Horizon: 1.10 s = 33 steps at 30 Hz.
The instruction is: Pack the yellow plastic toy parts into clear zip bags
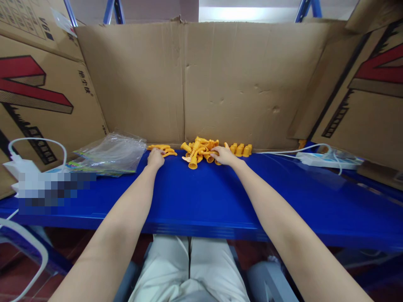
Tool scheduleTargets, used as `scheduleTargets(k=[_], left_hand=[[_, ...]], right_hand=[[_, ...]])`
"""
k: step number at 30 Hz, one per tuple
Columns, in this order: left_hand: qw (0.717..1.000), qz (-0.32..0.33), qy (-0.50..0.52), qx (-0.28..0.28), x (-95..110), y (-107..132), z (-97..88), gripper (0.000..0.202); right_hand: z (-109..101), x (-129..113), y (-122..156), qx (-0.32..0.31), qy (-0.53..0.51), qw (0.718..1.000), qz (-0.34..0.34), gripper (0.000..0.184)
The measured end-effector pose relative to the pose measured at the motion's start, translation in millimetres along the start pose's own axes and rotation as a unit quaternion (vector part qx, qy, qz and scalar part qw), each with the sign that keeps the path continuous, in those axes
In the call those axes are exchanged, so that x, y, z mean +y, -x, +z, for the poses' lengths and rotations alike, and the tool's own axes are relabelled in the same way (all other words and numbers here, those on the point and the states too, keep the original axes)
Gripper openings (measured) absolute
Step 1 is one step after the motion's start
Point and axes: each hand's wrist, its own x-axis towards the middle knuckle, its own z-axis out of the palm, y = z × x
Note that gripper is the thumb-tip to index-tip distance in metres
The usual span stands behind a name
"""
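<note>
My left hand is at the back of the blue table, fingers curled down on a small group of curved yellow-orange plastic pieces; its fingertips are partly hidden. My right hand reaches into the right side of a loose pile of yellow-orange plastic parts, thumb and fingers apart and touching the pile. Several parts there have flared, trumpet-like ends. Just right of that hand, short yellow-orange pieces stand upright in a row.
Clear plastic bags lie left of my left hand. White plugs and cable sit at the far left, a white power strip at the right. Cardboard walls enclose the back and sides of the blue table.
</note>
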Motion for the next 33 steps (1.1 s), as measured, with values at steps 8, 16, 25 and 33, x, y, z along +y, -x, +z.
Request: scheduleTargets(k=[8,16,25,33], left_hand=[[0.999,-0.018,0.027,0.009,3,0,0.9,0.022],[0.997,-0.051,-0.009,-0.057,10,4,-3.3,0.03],[0.989,0.132,0.015,0.062,48,14,-24.8,0.034],[0.951,0.303,0.06,0.021,87,36,-27.8,0.045]], right_hand=[[0,1,-2,-0.019,0.006,1.0,0.0,0.035],[0,6,-5,-0.035,0.025,0.999,-0.01,0.033],[-7,-8,2,0.038,0.099,0.992,-0.074,0.028],[-19,-34,4,0.169,0.097,0.963,-0.184,0.04]])
